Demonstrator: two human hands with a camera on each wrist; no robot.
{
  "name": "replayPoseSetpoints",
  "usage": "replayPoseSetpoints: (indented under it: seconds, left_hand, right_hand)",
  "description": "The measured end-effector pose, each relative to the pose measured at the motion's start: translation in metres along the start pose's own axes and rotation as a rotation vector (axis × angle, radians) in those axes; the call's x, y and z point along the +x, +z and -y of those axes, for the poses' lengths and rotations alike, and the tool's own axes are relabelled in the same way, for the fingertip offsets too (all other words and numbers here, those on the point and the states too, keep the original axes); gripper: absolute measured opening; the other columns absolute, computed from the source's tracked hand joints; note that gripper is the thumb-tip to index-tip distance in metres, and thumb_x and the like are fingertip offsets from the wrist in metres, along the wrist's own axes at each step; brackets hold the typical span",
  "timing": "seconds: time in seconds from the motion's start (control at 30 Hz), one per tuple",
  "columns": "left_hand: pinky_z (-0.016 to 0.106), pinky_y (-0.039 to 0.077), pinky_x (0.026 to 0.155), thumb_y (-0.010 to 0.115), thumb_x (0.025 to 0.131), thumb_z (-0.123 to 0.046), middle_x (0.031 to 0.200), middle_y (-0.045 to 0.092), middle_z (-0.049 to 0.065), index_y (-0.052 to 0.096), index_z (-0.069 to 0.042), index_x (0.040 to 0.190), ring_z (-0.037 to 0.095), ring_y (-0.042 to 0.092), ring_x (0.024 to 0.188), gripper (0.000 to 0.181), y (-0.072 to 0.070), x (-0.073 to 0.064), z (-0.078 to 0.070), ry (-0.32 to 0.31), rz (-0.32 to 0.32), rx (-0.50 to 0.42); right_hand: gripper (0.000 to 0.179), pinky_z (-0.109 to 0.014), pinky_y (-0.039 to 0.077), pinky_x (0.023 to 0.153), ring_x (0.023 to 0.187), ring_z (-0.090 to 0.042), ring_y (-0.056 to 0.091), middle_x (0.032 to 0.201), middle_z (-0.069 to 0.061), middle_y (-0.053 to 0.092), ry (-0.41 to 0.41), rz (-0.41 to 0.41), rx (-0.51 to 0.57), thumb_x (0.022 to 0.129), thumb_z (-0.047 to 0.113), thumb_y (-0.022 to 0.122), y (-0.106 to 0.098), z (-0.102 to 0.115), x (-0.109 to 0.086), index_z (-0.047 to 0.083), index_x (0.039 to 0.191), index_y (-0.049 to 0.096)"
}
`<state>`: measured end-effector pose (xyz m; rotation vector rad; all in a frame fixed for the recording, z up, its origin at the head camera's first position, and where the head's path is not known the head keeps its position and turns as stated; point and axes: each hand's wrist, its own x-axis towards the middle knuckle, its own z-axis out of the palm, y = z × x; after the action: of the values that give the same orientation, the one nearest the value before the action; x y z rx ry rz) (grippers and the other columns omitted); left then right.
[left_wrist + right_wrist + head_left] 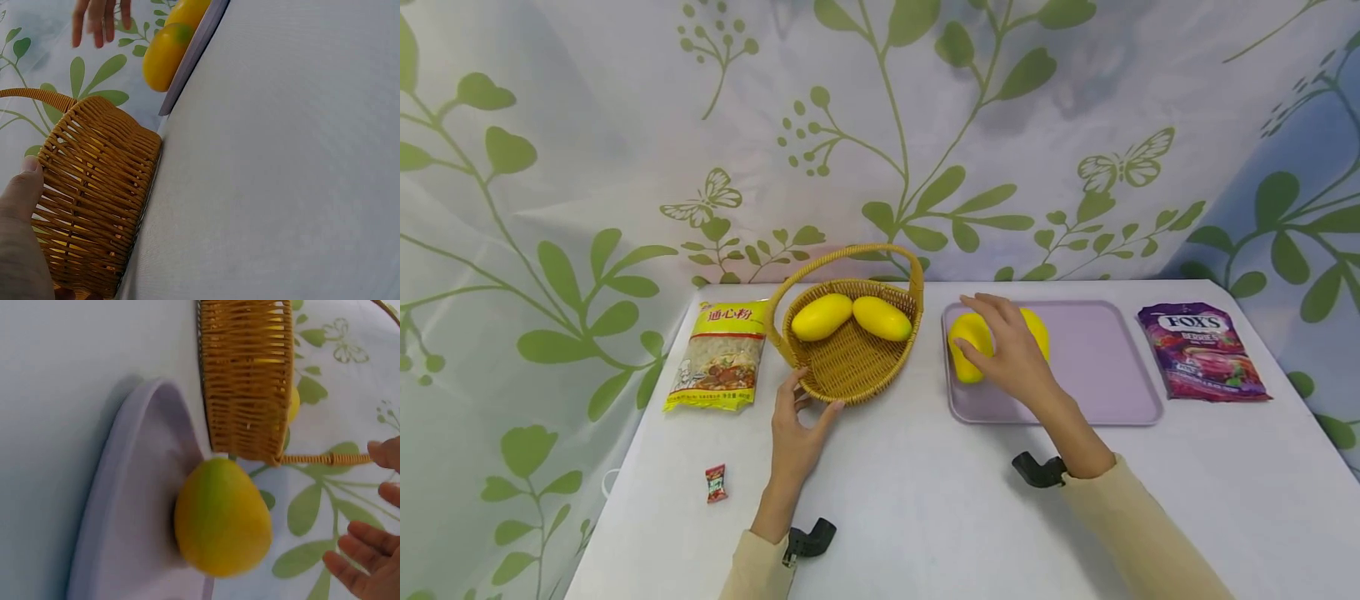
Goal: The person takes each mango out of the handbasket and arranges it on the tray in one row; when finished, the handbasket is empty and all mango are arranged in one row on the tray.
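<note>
A wicker basket [850,367] with a tall handle stands on the table, two yellow mangoes [822,317] in its back half. My left hand [797,437] holds the basket's near left side; in the left wrist view its thumb [24,187] lies against the rim. Over the left part of a lilac tray [1093,358] hovers my right hand [1015,358], fingers spread. Beneath it lie a mango [968,346] and another mango [1036,329], partly hidden by the hand. The right wrist view shows a gap between the fingers [369,550] and a yellow-green mango [222,519].
Left of the basket lies a yellow pasta bag [721,354], with a small red wrapped candy [717,483] nearer the front. A purple candy bag [1202,354] lies right of the tray. Behind the table hangs a leaf-patterned cloth [925,150].
</note>
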<state>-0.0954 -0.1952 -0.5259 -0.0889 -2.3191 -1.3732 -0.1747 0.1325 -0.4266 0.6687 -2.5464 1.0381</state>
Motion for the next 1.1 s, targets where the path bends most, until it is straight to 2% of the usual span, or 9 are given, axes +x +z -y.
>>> replayPoseSetpoints:
  seconds: [0.17,0.27,0.5,0.83,1.0,1.1]
  left_hand:
    - [0.039,0.053,0.091,0.079,0.084,-0.027,0.143,0.047,0.011,0.041,-0.007,0.144,0.027,0.054,0.119,0.074,0.000,0.000,0.000,-0.005,0.000,-0.004]
    - [0.039,0.052,0.092,0.079,0.084,-0.027,0.143,0.047,0.011,0.040,-0.007,0.144,0.026,0.054,0.120,0.074,0.000,0.001,-0.001,-0.014,0.003,-0.004]
    - [0.044,0.052,0.091,0.079,0.084,-0.025,0.142,0.047,0.016,0.040,-0.005,0.143,0.030,0.054,0.119,0.073,0.000,0.001,-0.004,-0.001,0.008,-0.014]
    - [0.038,0.052,0.093,0.078,0.084,-0.030,0.144,0.046,0.010,0.040,-0.009,0.144,0.021,0.054,0.120,0.074,-0.002,0.001,-0.003,-0.041,0.010,-0.009]
    - [0.042,0.053,0.091,0.079,0.084,-0.027,0.143,0.047,0.012,0.040,-0.006,0.144,0.025,0.055,0.118,0.074,-0.001,0.001,-0.002,-0.021,0.008,-0.003]
    - [0.045,0.053,0.089,0.079,0.084,-0.025,0.142,0.047,0.015,0.040,-0.005,0.144,0.028,0.055,0.118,0.074,0.000,0.001,-0.003,-0.006,0.007,0.000]
  right_hand:
    - [0.061,-0.052,0.046,0.103,0.130,-0.033,0.046,0.142,-0.016,0.046,-0.128,0.129,0.028,0.087,0.019,0.075,0.022,0.007,0.017,0.015,0.142,0.049]
    - [0.060,-0.052,0.046,0.104,0.132,-0.032,0.044,0.143,-0.017,0.045,-0.175,0.199,0.047,0.088,0.020,0.074,0.036,0.009,0.026,0.016,0.143,0.049]
    - [0.058,-0.050,0.045,0.104,0.130,-0.034,0.045,0.141,-0.020,0.046,-0.244,0.264,0.054,0.089,0.021,0.074,0.061,0.008,0.046,0.017,0.142,0.051]
    - [0.054,-0.050,0.047,0.103,0.134,-0.036,0.043,0.147,-0.022,0.042,-0.233,0.337,-0.013,0.091,0.023,0.070,0.087,0.012,0.068,0.019,0.142,0.052]
    - [0.054,-0.049,0.048,0.103,0.136,-0.037,0.042,0.150,-0.021,0.040,-0.221,0.354,-0.073,0.091,0.021,0.069,0.097,0.013,0.077,0.020,0.143,0.051]
    - [0.057,-0.050,0.045,0.106,0.139,-0.038,0.038,0.152,-0.019,0.036,-0.197,0.411,-0.112,0.092,0.020,0.068,0.098,0.015,0.080,0.023,0.145,0.048]
